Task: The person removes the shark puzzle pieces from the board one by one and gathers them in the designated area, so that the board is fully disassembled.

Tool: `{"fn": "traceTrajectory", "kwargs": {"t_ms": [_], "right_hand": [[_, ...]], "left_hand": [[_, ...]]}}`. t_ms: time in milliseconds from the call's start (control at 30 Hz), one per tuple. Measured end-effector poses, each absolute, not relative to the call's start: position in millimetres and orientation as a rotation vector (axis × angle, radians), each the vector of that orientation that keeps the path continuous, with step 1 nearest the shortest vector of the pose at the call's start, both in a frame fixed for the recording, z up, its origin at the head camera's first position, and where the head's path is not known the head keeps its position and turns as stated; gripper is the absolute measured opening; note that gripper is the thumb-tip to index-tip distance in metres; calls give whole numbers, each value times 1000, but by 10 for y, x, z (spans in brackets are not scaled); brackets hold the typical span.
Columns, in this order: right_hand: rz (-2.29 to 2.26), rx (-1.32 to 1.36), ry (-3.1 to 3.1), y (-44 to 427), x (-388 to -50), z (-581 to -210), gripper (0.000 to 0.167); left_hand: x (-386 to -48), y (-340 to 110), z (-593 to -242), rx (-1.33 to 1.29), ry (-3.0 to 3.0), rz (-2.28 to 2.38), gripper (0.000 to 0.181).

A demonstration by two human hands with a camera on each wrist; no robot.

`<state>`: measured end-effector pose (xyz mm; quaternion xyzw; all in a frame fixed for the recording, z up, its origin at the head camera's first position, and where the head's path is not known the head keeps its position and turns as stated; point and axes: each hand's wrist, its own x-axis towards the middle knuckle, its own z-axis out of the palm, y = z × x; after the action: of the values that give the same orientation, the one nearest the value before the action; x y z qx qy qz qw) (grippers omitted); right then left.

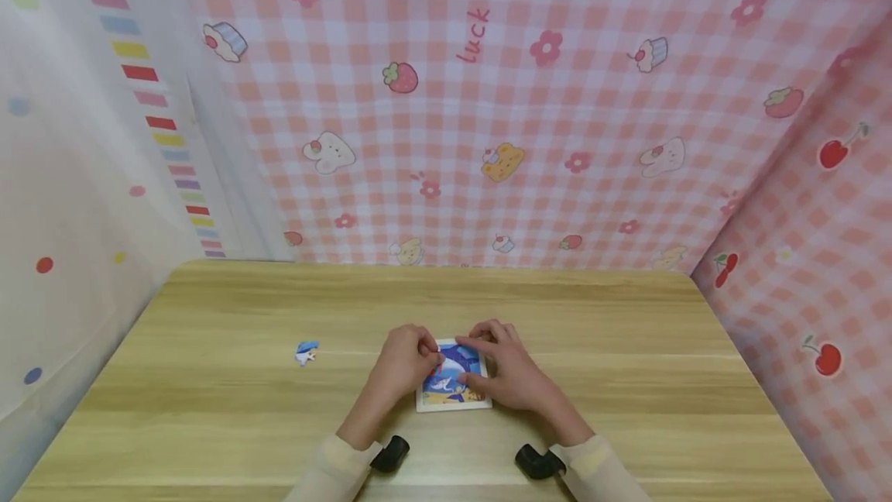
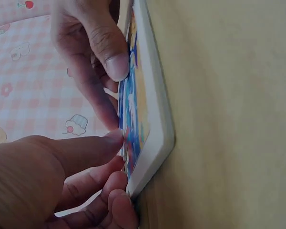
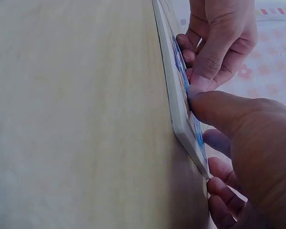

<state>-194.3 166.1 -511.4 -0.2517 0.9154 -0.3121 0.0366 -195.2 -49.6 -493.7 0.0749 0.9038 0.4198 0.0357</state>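
Note:
A small jigsaw puzzle board [image 1: 454, 407] with a white border and a blue sea picture lies flat on the table. My left hand [image 1: 407, 359] is at its upper left edge, thumb and fingertips together, pinching what looks like a puzzle piece; the fingers mostly hide it. With its thumb on the picture and other fingers around the upper right edge, my right hand [image 1: 512, 370] holds the board. Both thumbs show over the picture in the left wrist view. Left of the board, a loose blue-and-white puzzle piece [image 1: 305, 353] lies apart from both hands.
The wooden table [image 1: 209, 409] reaches back to a pink checked cloth [image 1: 446, 200]. A white dotted cloth [image 1: 84, 316] hangs on the left, another checked cloth [image 1: 801, 269] on the right. Black wrist straps [image 1: 392, 455] sit by the sleeves.

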Motion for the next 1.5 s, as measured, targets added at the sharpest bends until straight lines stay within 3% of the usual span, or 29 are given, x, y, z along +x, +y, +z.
{"fn": "traceTrajectory", "kwargs": {"t_ms": [567, 1133, 1500], "right_hand": [[-1002, -709, 2797, 1624, -1921, -5091, 54], [-995, -698, 2800, 1626, -1921, -5076, 55], [-983, -672, 2796, 1623, -1917, -5070, 55]], "left_hand": [[-1924, -495, -5005, 199, 2806, 1341, 18], [-1977, -596, -5014, 395, 2620, 1584, 6], [-1988, -690, -4930, 346, 2636, 1578, 3]]}}
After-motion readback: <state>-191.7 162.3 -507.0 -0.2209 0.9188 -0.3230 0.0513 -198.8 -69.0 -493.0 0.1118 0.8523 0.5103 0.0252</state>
